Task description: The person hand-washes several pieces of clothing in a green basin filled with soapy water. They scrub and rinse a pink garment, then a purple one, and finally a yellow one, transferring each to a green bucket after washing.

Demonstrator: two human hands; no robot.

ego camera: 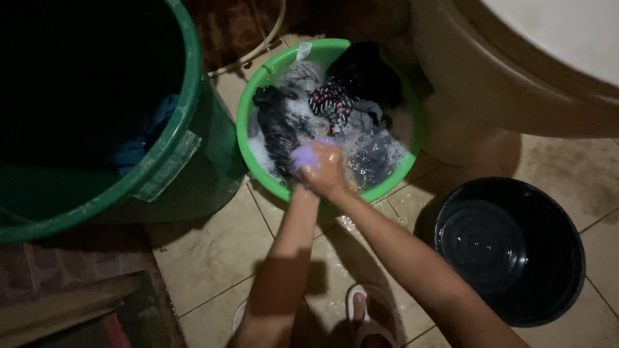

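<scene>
Lilac cloth [303, 155] bunched between both hands [322, 169], above soapy green basin [248, 103].

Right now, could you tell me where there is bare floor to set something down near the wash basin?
Bare tile lies between the dark green bucket, the light green basin and the left forearm. A smaller wet patch sits between the basin and the black basin. The light green basin is crowded with soapy clothes, both hands clasped on a purple cloth.
</scene>
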